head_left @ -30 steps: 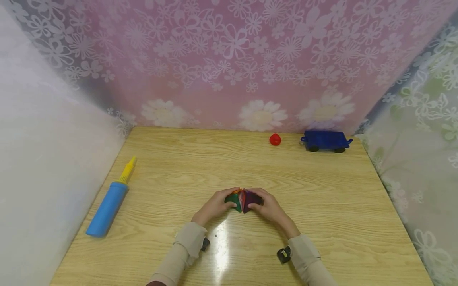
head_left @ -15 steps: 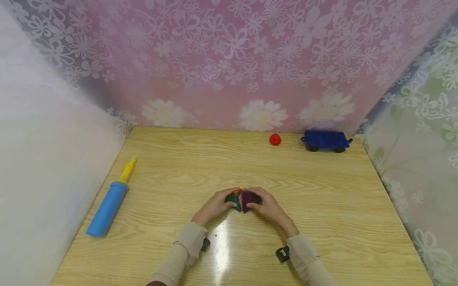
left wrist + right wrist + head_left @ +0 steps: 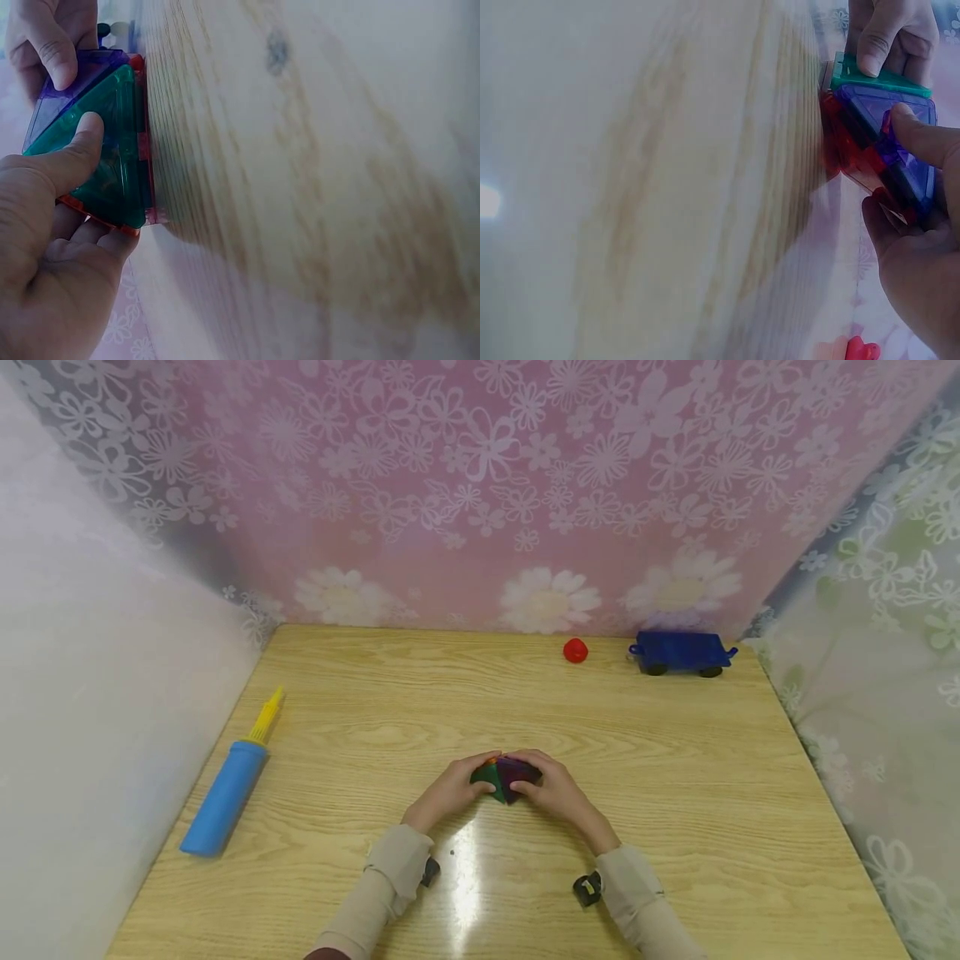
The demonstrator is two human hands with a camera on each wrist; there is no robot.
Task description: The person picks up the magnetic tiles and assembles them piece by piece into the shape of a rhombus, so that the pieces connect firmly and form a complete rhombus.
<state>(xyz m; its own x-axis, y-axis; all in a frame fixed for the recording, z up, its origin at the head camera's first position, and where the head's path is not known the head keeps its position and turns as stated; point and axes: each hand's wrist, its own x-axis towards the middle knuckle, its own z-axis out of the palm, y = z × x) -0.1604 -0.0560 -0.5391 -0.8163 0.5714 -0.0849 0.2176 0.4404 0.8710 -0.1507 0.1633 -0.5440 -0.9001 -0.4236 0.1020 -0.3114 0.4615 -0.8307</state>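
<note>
My left hand (image 3: 452, 789) grips a see-through green triangular magnetic tile (image 3: 112, 161), its thumb flat on the green face and its fingers behind. My right hand (image 3: 557, 787) pinches a purple triangular tile (image 3: 900, 131) between thumb and fingers. The two tiles meet along a slanting edge in the left wrist view. Red and orange tile edges (image 3: 847, 142) show beneath and behind them, close to the tabletop. How the rear tiles join is hidden by the hands.
On the wooden table (image 3: 375, 693), a blue hand pump (image 3: 228, 793) with a yellow nozzle lies at the left. A small red piece (image 3: 576, 650) and a blue wheeled toy wagon (image 3: 682, 652) stand at the back right, near the flowered backdrop (image 3: 465, 485).
My right hand has moved slightly left with the purple tile. The gap between the purple and green tiles has narrowed until they touch. My left hand has stayed nearly still.
</note>
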